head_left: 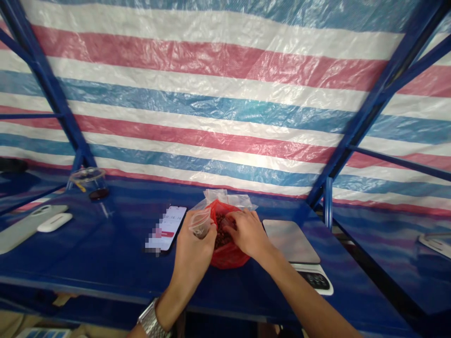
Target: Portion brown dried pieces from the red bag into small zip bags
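A small clear plastic bag [201, 224] is pinched in the left hand [193, 251]. The right hand [246, 233] is curled into a red plastic bag [228, 253] of dark pieces [220, 230] on the blue bench [105, 249]; any grip is hidden.

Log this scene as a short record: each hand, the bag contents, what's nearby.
Left hand: holds small clear bag
Right hand: at mouth of red bag
Red bag contents: dark pieces, kind unclear
Nearby: phone, scale, cup, all on blue table
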`<state>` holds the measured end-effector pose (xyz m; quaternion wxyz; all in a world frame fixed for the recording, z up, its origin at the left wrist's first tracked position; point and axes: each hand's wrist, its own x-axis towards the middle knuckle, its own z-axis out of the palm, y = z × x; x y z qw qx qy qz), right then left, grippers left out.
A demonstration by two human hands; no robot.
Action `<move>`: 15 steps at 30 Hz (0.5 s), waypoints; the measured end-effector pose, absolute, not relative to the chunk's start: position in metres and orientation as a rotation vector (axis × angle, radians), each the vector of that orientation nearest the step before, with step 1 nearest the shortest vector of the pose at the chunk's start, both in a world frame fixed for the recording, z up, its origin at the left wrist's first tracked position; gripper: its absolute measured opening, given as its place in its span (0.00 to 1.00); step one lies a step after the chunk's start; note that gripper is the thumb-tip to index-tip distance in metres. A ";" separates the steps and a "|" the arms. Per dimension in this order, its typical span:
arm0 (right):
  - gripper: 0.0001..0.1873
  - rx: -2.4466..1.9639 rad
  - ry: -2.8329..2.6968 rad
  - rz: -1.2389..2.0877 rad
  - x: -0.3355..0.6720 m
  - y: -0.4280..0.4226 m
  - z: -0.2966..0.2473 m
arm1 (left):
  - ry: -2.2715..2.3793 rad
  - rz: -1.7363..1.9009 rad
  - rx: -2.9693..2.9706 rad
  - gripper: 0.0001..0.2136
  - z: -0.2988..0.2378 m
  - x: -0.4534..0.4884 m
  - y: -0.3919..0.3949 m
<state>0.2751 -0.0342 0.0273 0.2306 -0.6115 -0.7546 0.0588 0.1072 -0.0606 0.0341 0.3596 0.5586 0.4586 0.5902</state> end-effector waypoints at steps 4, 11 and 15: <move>0.16 -1.617 -1.911 0.314 0.278 -0.031 0.020 | 1.150 1.463 1.464 0.17 0.028 0.102 -0.057; 0.15 -1.248 -1.697 0.560 0.303 -0.050 0.043 | 1.286 1.341 1.679 0.06 0.018 0.110 -0.059; 0.14 -1.176 -1.692 0.484 0.301 -0.068 0.061 | 1.452 1.235 1.840 0.07 0.022 0.115 -0.059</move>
